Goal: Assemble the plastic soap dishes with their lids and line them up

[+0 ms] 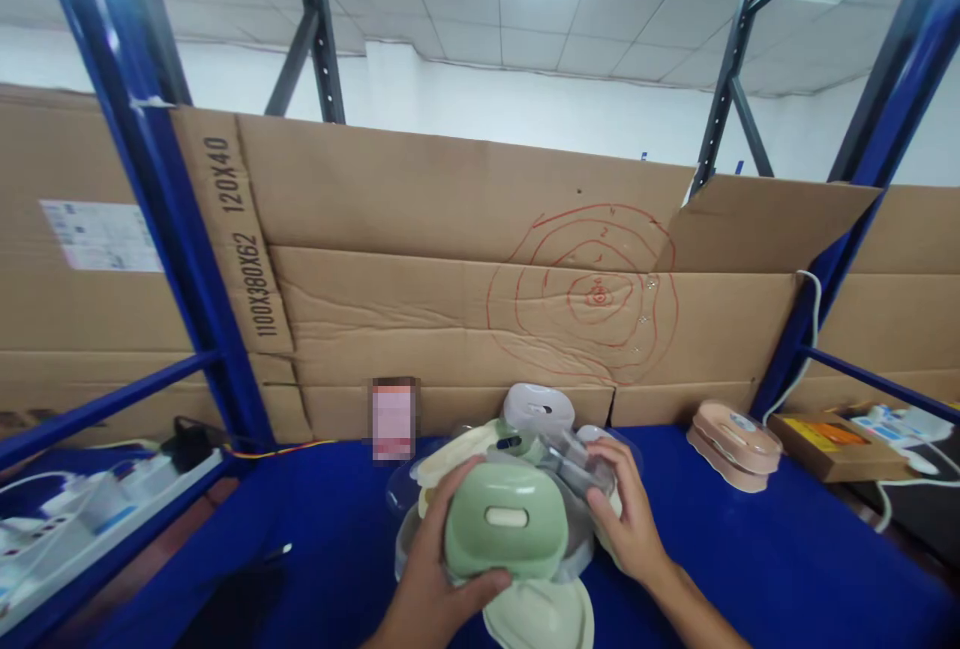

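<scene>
My left hand (427, 574) is wrapped round a light green rounded plastic lid (517, 489) with a white oblong piece in its middle. The fingers are on its left edge and the thumb is below. In my right hand (634, 529) a translucent grey plastic piece (585, 469) is pinched between thumb and fingers; its exact kind is unclear. Below the green lid lies a pale green lid-like piece (541, 614). A cream-coloured piece (454, 454) and several clear pieces are heaped behind and around. At the back of the heap stands a white rounded piece (538, 407).
A pink lidded box (735, 444) stands on the blue tabletop (330, 529) to the right. Further right is a brown carton (840, 447) with cables. White power strips (97, 519) lie at left. Blue posts and a cardboard wall (420, 299) with red rings enclose the back.
</scene>
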`<state>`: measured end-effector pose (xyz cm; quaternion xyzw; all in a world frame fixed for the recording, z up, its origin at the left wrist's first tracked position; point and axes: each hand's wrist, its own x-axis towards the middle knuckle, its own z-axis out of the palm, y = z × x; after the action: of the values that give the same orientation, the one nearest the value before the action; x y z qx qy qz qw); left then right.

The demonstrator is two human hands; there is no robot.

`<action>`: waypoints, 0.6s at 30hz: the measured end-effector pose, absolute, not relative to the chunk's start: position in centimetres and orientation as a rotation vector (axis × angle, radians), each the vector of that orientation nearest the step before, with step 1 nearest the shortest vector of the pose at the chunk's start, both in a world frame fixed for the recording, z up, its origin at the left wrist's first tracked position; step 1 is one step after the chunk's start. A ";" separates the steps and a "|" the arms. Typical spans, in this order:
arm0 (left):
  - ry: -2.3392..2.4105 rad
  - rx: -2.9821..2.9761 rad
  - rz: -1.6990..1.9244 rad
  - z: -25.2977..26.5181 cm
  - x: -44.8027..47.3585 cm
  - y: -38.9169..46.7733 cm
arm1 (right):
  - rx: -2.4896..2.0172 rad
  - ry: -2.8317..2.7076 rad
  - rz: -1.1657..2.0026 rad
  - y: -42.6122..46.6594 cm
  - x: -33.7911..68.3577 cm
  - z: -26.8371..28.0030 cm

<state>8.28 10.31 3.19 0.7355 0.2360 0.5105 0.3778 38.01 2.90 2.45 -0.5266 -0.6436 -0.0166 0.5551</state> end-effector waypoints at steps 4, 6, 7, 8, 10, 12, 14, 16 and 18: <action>0.694 1.951 1.489 3.8 8.1 11.0 | -1.471 -1.520 -0.091 4.4 41.3 2.3; 0.694 1.975 1.475 4.0 8.2 10.9 | -1.520 -1.615 -0.065 5.0 41.8 2.3; 0.678 1.995 1.451 4.1 8.2 10.8 | -1.540 -1.655 -0.062 5.2 41.8 2.2; 0.660 2.022 1.428 4.1 8.3 10.7 | -1.557 -1.688 -0.067 5.3 41.8 2.0; 0.633 2.094 1.398 3.9 8.5 10.3 | -1.590 -1.722 -0.086 5.3 41.4 1.6; 0.615 2.166 1.385 3.7 8.7 10.0 | -1.612 -1.729 -0.085 5.2 41.1 1.2; 0.599 2.211 1.378 3.5 8.9 9.8 | -1.613 -1.730 -0.057 4.9 41.0 0.8; 0.581 2.212 1.387 3.4 9.0 9.8 | -1.605 -1.724 -0.027 4.7 40.8 0.8; 0.583 2.175 1.415 3.4 9.0 9.8 | -1.596 -1.712 -0.016 4.9 40.7 1.1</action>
<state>9.01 9.83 3.39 0.7941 0.2130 0.5167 0.2389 40.73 4.94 1.13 -0.6279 -0.6735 -0.0061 0.3900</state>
